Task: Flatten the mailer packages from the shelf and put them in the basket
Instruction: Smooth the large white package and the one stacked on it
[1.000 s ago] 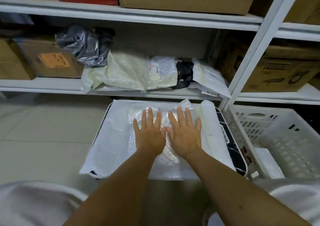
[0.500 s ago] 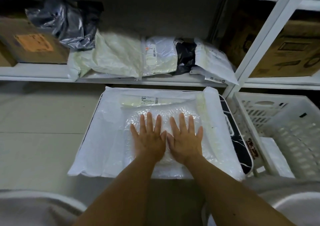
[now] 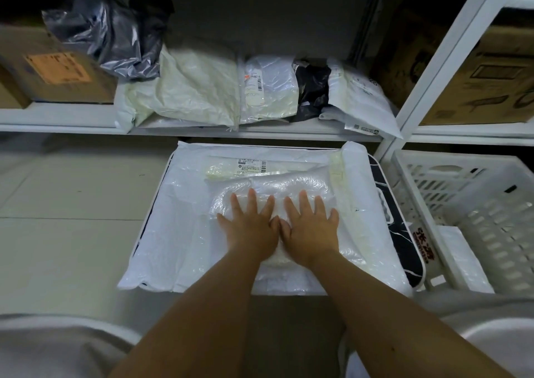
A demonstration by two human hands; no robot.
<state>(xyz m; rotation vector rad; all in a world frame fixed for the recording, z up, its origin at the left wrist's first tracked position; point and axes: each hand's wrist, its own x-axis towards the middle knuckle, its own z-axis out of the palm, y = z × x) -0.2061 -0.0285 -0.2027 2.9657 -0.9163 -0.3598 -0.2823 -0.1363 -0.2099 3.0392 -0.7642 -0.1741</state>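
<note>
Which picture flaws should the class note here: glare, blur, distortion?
Head view: wide-angle lens bends the shelf edge and upright; soft glare on the white mailer under the left hand and right hand; boxes dim and slightly soft.

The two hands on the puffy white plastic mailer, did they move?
Yes. Left hand and right hand slid nearer the person, away from the mailer's printed label.

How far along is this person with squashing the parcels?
Done: one white flat package already lies in the basket. In hand: the left hand and right hand press flat on a white mailer on the small table. Left: several mailers on the shelf, including a cream one.
</note>
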